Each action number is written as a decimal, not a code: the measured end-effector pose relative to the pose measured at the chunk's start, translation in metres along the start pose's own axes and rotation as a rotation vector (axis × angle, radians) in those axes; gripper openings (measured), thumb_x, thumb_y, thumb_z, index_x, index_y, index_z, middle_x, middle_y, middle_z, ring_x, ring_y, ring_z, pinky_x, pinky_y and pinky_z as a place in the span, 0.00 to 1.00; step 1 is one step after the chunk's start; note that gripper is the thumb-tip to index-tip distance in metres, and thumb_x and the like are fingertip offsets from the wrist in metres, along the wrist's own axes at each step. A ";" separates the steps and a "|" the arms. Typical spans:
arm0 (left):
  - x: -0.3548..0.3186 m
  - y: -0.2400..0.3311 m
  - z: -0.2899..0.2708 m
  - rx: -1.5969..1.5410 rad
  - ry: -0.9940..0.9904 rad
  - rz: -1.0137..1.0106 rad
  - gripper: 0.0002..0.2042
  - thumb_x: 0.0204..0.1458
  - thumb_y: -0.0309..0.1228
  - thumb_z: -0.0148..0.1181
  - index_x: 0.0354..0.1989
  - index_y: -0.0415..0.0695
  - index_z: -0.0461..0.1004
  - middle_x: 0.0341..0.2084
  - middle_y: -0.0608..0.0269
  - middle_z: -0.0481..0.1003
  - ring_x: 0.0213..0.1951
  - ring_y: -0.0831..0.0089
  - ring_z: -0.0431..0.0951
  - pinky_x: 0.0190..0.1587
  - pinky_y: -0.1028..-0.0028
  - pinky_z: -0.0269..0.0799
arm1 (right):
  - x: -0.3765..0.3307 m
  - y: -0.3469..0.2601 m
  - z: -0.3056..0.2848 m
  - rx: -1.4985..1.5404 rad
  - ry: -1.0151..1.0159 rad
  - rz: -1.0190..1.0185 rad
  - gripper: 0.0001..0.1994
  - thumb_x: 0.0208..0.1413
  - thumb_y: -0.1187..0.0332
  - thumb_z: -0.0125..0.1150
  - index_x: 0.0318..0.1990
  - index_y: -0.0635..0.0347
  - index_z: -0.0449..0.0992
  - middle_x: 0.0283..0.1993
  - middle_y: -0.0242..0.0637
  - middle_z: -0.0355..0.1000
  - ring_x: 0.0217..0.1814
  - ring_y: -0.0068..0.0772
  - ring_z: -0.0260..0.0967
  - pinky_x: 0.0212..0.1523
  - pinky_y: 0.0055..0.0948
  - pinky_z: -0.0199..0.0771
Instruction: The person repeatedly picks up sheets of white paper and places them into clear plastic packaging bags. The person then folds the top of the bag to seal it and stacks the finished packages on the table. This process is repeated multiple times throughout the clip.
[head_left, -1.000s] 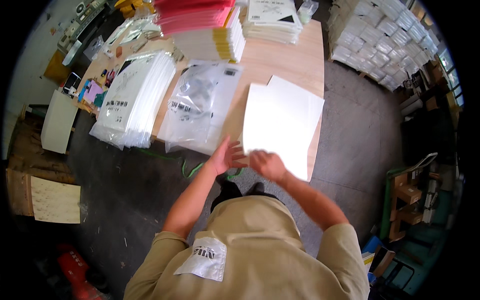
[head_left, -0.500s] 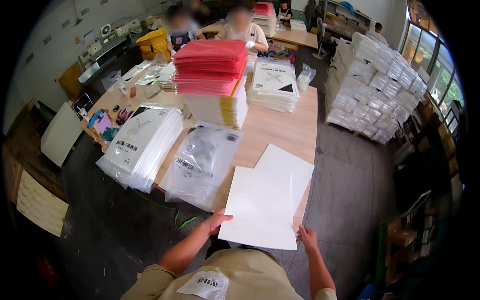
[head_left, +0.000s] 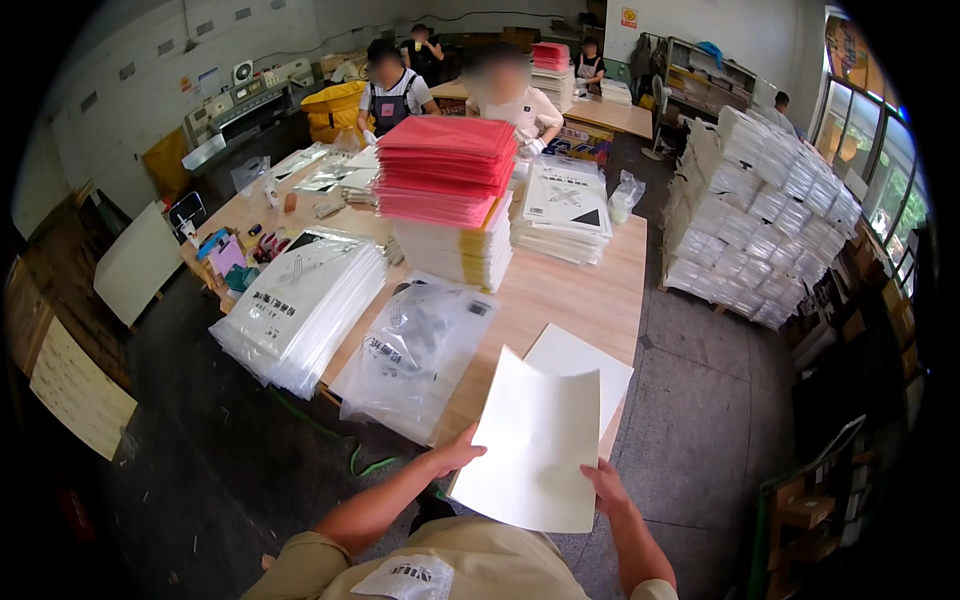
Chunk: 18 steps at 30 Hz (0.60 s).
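Both hands hold white paper sheets (head_left: 540, 440) over the table's near edge, the sheets bowed with their far corners lifted. My left hand (head_left: 456, 453) is closed on the left edge, thumb on top. My right hand (head_left: 604, 486) grips the right edge near the lower corner. How many sheets are in them cannot be told. Partly under them, more white paper (head_left: 610, 372) lies on the table. Left of the held sheets, a printed transparent plastic bag (head_left: 415, 340) lies flat, overhanging the near edge.
Stacked bagged paper packs (head_left: 300, 300) stand at the left of the wooden table (head_left: 560, 290). A tall pile of red packs (head_left: 445, 165) rises mid-table, with printed packs (head_left: 562, 205) to its right. Two people (head_left: 510, 100) work across the table. Wrapped bundles (head_left: 750, 220) are piled on the right.
The held paper has bent upward and shifted slightly right, its far edge off the paper beneath. My right hand has moved inward along the right edge. The view has tilted up a little.
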<state>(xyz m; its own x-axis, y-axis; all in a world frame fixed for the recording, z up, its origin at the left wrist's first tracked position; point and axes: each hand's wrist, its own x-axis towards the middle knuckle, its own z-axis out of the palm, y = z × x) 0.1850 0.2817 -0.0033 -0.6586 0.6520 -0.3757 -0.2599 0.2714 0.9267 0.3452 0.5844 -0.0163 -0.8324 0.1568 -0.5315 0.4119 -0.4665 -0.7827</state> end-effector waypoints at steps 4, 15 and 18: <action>-0.012 0.052 0.014 0.326 0.140 0.331 0.31 0.59 0.22 0.47 0.71 0.40 0.46 0.64 0.48 0.62 0.64 0.61 0.64 0.64 0.67 0.59 | -0.010 -0.046 0.022 -0.223 0.053 -0.393 0.15 0.64 0.73 0.49 0.56 0.67 0.68 0.50 0.40 0.74 0.49 0.31 0.73 0.50 0.31 0.74; -0.044 0.059 0.045 0.228 0.349 0.448 0.28 0.65 0.30 0.46 0.70 0.38 0.47 0.59 0.42 0.68 0.62 0.56 0.69 0.61 0.65 0.63 | -0.038 -0.009 0.066 -0.024 0.188 -0.672 0.18 0.67 0.74 0.46 0.63 0.64 0.63 0.57 0.38 0.70 0.59 0.26 0.65 0.59 0.28 0.66; -0.037 0.045 0.070 0.303 0.278 0.651 0.35 0.63 0.33 0.49 0.71 0.32 0.38 0.69 0.34 0.46 0.72 0.47 0.47 0.69 0.62 0.49 | -0.040 -0.002 0.100 -0.269 0.220 -0.695 0.20 0.65 0.72 0.50 0.64 0.66 0.62 0.58 0.39 0.69 0.59 0.29 0.65 0.60 0.29 0.65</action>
<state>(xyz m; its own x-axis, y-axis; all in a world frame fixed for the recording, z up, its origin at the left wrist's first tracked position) 0.2465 0.3194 0.0517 -0.7764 0.5554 0.2978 0.4193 0.1025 0.9020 0.3405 0.4919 0.0388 -0.8516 0.5181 0.0797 -0.0783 0.0248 -0.9966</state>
